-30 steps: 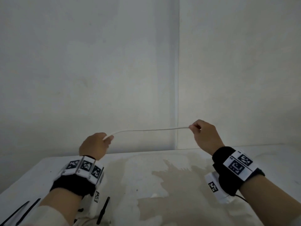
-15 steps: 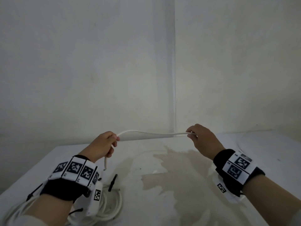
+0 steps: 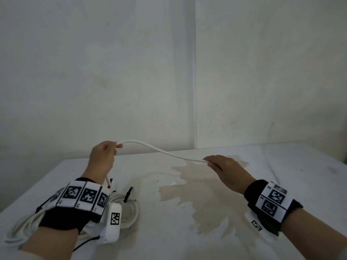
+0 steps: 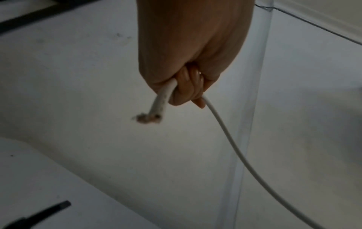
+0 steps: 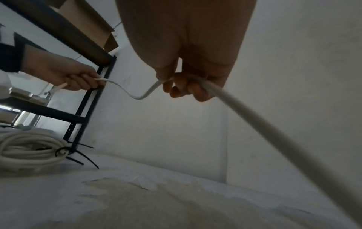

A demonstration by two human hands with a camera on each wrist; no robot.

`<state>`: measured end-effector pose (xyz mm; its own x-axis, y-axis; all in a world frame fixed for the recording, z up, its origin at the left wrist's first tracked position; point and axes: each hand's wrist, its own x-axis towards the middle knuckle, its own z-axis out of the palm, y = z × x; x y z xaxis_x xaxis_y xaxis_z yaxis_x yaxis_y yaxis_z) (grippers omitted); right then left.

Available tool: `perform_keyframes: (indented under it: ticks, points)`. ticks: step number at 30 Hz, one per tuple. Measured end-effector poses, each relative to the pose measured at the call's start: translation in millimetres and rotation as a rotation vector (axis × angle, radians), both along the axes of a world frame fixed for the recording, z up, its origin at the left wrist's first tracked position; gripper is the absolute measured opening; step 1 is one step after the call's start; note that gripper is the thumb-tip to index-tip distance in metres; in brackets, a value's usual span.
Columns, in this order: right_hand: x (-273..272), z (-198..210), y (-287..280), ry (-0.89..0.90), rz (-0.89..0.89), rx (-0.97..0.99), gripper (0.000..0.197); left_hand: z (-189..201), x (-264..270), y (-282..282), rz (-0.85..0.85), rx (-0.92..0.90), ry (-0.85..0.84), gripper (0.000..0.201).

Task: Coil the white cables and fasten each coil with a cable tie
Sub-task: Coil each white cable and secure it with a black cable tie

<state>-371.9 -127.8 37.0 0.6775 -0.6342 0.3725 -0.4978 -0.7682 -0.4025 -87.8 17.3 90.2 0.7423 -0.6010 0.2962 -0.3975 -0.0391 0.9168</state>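
1. Currently, the left hand (image 3: 102, 158) is raised at ten o'clock, its fingers (image 4: 188, 88) clenched around a white cable (image 3: 161, 151) near its frayed end.
2. At two o'clock the right hand (image 3: 225, 168) pinches the same cable, which sags between the hands above the worktop (image 3: 206, 231).
3. A finished coil (image 3: 129, 212), bound with a black cable tie (image 3: 128, 194), lies at eight o'clock.
4. Probably best: feed even loops into the left hand, keeping the cable untwisted.

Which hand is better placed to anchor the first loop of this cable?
Left, probably: the left hand grips the white cable beside its frayed end, while the right hand holds it farther along.
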Motion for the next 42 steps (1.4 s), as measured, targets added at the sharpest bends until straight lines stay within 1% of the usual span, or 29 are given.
perform_keyframes:
  ticks: [1, 3, 5, 6, 9, 10, 14, 16, 17, 19, 21, 25, 28, 30, 32, 35, 37, 39, 42]
  points:
    - [-2.1, -2.4, 0.1, 0.015, 0.019, 0.003, 0.032, 0.2, 3.5, 2.4, 0.017, -0.01, -0.012, 0.026]
    - [-4.8, -7.1, -0.9, -0.015, 0.026, 0.037, 0.032, 0.6, 10.0, 5.6, 0.058, -0.031, -0.032, 0.026]
    - [-5.9, -8.4, -3.8, -0.07, 0.004, 0.077, 0.026, 0.4, 14.6, 7.9, 0.089, -0.05, -0.043, 0.026]
    - [-5.1, -8.6, -5.9, -0.087, -0.008, 0.051, 0.024, -0.2, 15.2, 8.3, 0.088, -0.052, -0.05, 0.026]
    - [1.0, -6.7, -3.5, -0.129, 0.023, -0.193, 0.026, -1.3, 5.4, 7.4, -0.007, -0.026, -0.048, 0.029]
    - [4.4, -5.5, -2.0, -0.109, 0.048, -0.25, 0.029, -1.4, -1.0, 6.3, -0.055, -0.01, -0.047, 0.029]
    - [23.6, 6.3, 10.0, 0.017, 0.203, -0.447, 0.026, -3.0, -24.1, 1.6, -0.206, 0.064, -0.163, 0.026]
    - [34.0, 10.6, 20.1, 0.026, 0.263, -0.54, 0.026, -7.2, -34.0, -2.2, -0.289, 0.105, -0.201, 0.026]
    - [38.8, 12.3, 25.1, 0.005, 0.287, -0.552, 0.027, -9.5, -39.6, -4.1, -0.321, 0.122, -0.206, 0.026]
    - [47.6, 14.9, 32.9, -0.084, 0.33, -0.501, 0.027, -14.1, -50.8, -7.4, -0.366, 0.144, -0.214, 0.026]
    - [54.8, 16.8, 39.5, -0.152, 0.335, -0.444, 0.027, -17.7, -61.7, -10.1, -0.418, 0.165, -0.242, 0.027]
    - [56.7, 18.1, 44.1, -0.205, 0.309, -0.279, 0.031, -24.4, -76.9, -10.2, -0.483, 0.222, -0.266, 0.028]
    - [53.2, 16.7, 41.1, -0.187, 0.27, -0.219, 0.037, -28.6, -80.2, -6.1, -0.533, 0.255, -0.257, 0.027]
    - [51.1, 18.4, 38.9, -0.173, 0.254, -0.147, 0.029, -30.2, -81.6, -5.1, -0.577, 0.282, -0.256, 0.018]
    - [50.7, 20.9, 38.7, -0.138, 0.239, -0.046, 0.019, -30.2, -82.8, -4.6, -0.6, 0.284, -0.242, 0.014]
    - [49.8, 23.6, 40.1, -0.133, 0.214, -0.02, 0.018, -26.9, -85.4, -2.2, -0.576, 0.234, -0.212, 0.016]
    - [48.2, 27.5, 38.5, -0.139, 0.193, -0.026, 0.018, -23.6, -88.1, 0.9, -0.566, 0.191, -0.151, 0.016]
    - [46.0, 31.7, 34.4, -0.148, 0.168, -0.002, 0.017, -19.6, -92.1, 4.8, -0.567, 0.19, -0.109, 0.016]
    - [45.9, 35.3, 31.8, -0.136, 0.159, 0.05, 0.016, -19.6, -90.1, 4.3, -0.551, 0.192, -0.133, 0.018]
